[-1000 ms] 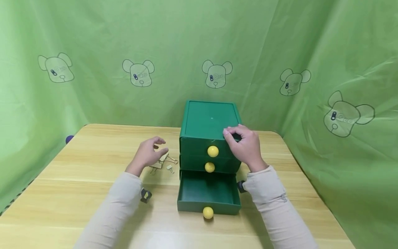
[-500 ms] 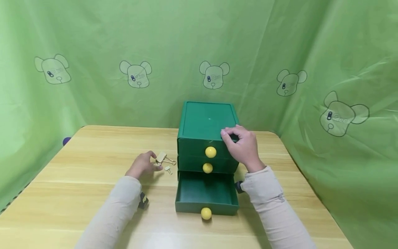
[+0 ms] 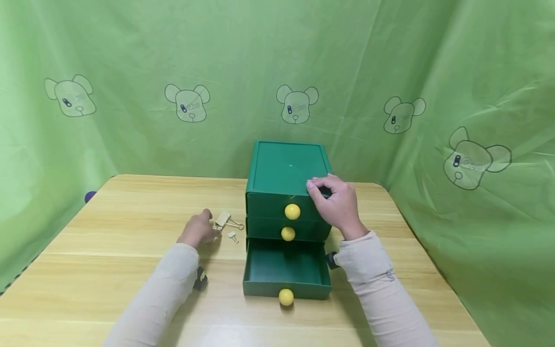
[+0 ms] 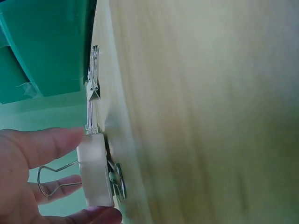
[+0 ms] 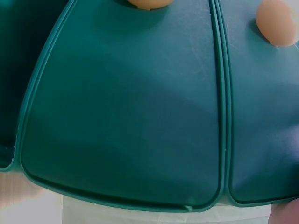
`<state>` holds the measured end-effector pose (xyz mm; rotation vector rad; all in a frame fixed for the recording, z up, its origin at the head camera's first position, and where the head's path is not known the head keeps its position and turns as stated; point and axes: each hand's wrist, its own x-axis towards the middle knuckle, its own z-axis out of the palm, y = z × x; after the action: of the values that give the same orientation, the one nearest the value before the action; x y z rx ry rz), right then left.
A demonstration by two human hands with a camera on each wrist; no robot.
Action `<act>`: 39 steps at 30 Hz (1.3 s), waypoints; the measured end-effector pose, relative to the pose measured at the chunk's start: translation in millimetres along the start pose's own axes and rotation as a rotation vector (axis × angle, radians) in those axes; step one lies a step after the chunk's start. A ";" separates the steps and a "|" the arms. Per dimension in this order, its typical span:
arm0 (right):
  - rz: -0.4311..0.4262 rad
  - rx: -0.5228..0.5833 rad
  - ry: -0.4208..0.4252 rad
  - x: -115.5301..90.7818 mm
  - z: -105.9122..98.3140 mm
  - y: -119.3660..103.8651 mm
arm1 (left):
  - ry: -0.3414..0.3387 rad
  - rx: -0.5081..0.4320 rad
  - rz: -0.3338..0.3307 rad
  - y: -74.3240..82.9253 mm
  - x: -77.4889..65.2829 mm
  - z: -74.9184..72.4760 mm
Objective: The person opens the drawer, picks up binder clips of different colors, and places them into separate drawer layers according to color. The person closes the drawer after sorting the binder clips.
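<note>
My left hand is low over the table, left of the green drawer cabinet. Its thumb and fingers pinch a pale binder clip with wire handles, mostly hidden by the hand in the head view. Just right of it lie another large binder clip and a small binder clip. My right hand rests on the cabinet's front right top corner with its fingers loosely bent. The bottom drawer is pulled out and nothing shows inside it; the two upper drawers are closed.
Yellow round knobs stick out from the drawer fronts. The wooden table extends around the cabinet. A green curtain with bear-head drawings hangs behind and at both sides. A purple object shows beyond the table's left edge.
My left hand has come down onto the clips, taken hold of one large binder clip and shifted it slightly left, away from the other. The right hand stays on the cabinet.
</note>
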<state>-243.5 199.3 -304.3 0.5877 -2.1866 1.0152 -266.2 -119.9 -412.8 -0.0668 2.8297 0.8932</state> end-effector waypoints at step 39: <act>0.000 0.019 0.012 -0.4 0.7 0.5 | 0.049 -0.025 0.054 5.0 -12.9 -24.8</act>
<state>-243.8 199.1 -305.2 0.5889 -2.1681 1.0382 -257.7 -130.1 -387.7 -0.0157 2.8782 0.9514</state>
